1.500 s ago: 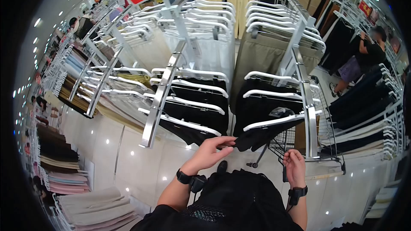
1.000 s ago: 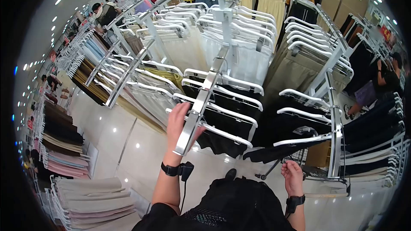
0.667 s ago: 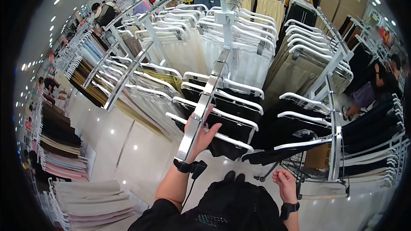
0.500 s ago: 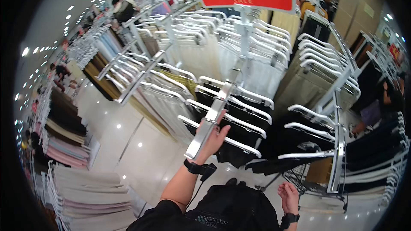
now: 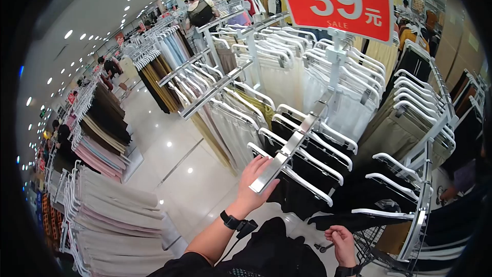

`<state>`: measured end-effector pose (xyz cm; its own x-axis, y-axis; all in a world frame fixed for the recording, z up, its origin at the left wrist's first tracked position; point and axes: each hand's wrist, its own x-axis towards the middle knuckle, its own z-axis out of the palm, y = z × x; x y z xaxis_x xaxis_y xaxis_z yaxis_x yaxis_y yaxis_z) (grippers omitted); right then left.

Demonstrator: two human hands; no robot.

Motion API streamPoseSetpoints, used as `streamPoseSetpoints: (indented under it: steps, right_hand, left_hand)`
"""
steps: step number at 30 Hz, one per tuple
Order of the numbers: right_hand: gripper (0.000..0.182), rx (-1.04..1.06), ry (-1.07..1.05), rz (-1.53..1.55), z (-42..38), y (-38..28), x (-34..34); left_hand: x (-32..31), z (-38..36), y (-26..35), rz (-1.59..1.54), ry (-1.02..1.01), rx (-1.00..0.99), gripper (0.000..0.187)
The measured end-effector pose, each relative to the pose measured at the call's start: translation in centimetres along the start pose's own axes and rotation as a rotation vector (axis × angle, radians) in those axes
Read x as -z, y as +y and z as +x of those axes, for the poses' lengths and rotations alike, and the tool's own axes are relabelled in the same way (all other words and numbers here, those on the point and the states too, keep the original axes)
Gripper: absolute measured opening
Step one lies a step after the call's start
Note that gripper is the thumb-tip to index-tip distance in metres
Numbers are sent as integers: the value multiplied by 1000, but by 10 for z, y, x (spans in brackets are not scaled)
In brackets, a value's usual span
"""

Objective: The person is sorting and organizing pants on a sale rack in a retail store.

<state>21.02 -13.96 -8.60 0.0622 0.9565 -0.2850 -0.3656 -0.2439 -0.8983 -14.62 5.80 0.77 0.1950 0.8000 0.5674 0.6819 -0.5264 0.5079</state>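
My left hand (image 5: 251, 187) is at the front end of a metal display rail (image 5: 279, 161), its fingers stretched out toward the nearest white hanger (image 5: 307, 187) and its thumb partly behind the rail tip. Whether the fingertips touch the hanger cannot be made out. Black trousers (image 5: 284, 192) hang from several white hangers on this rail. Low on the right, my right hand (image 5: 342, 241) has its fingers curled in, with nothing visible in it, beside a dark wire cart (image 5: 366, 238). Both wrists wear black bands.
A red and white price sign (image 5: 338, 7) stands above the rack. Right of it, another rail (image 5: 423, 190) carries dark garments. Folded-over pale trousers (image 5: 115, 220) hang at lower left. A shiny tiled floor (image 5: 179, 149) runs between racks. A person (image 5: 200, 13) stands far back.
My left hand has slid from beneath the rail to its front tip, with the fingers now left of it. The view has turned left, shifting the racks and sign rightward. My right hand stays curled.
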Motion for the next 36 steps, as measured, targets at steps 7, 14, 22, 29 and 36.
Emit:
streamPoseSetpoints:
  steps: [7, 14, 22, 29, 36]
  right_hand:
    - [23, 222, 35, -73, 23, -40, -28]
    - [16, 234, -120, -304, 59, -64, -125]
    - [21, -47, -78, -458, 78, -30, -187]
    - [30, -154, -110, -319, 112, 0, -244]
    - [33, -132, -162, -405, 149, 11, -249]
  left_hand:
    - [24, 15, -71, -44, 80, 162, 62]
    - [74, 53, -163, -48, 238, 189, 53]
    - [91, 62, -291, -280, 195, 483, 42]
    - [95, 85, -320, -422, 62, 470, 38]
    - [101, 76, -327, -375, 36, 409, 34]
